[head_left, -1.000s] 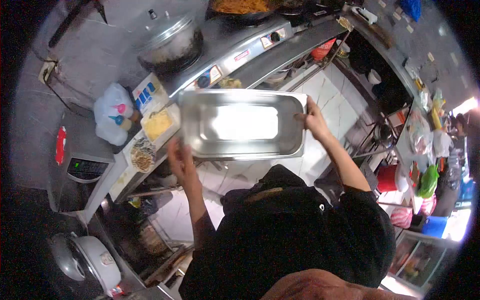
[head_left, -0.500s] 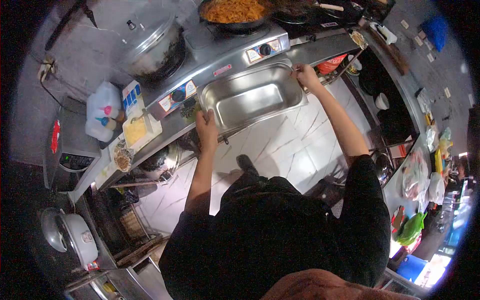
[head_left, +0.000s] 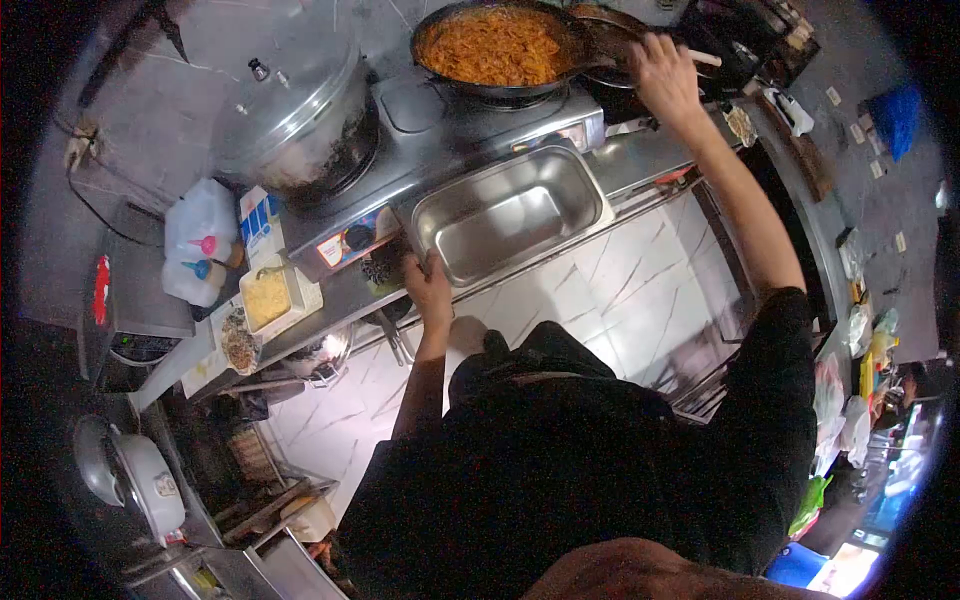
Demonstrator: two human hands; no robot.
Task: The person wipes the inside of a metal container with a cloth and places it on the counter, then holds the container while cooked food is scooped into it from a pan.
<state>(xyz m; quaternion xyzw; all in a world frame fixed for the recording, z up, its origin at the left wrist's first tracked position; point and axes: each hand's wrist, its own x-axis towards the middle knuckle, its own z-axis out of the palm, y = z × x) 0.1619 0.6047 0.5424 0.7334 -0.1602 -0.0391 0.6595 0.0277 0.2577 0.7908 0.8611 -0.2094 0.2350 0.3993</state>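
Head view of a cooking station, seen from above. A rectangular metal pan (head_left: pixel 510 215) lies aslant at the front edge of the surface (head_left: pixel 640 165), just before the stove (head_left: pixel 450 140); its bright interior reflects light, and its near side overlaps the tiled floor (head_left: pixel 600 290) in the view. How much of its base rests on the surface cannot be told from this angle. The left hand (head_left: pixel 430 288) grasps the pan at its near left corner. The right hand (head_left: pixel 665 80), well apart from the pan, is extended over the far right part of the stove, beside the handle end of a dark wok (head_left: pixel 578 48); the fingers are blurred, and whether they grip anything cannot be told. The wok contains orange-coloured food (head_left: pixel 490 45). To its left stands a large lidded pot (head_left: pixel 290 120) with a darkened lower wall. At the left end of the surface, a white tub (head_left: pixel 312 296) holds yellow shreds (head_left: pixel 267 298), with a small dish of brown pieces (head_left: pixel 240 348) just beside it. Behind the tub stand translucent containers (head_left: pixel 195 225), near one pink and one blue cap. A pale handle (head_left: pixel 705 57) projects near the right hand.
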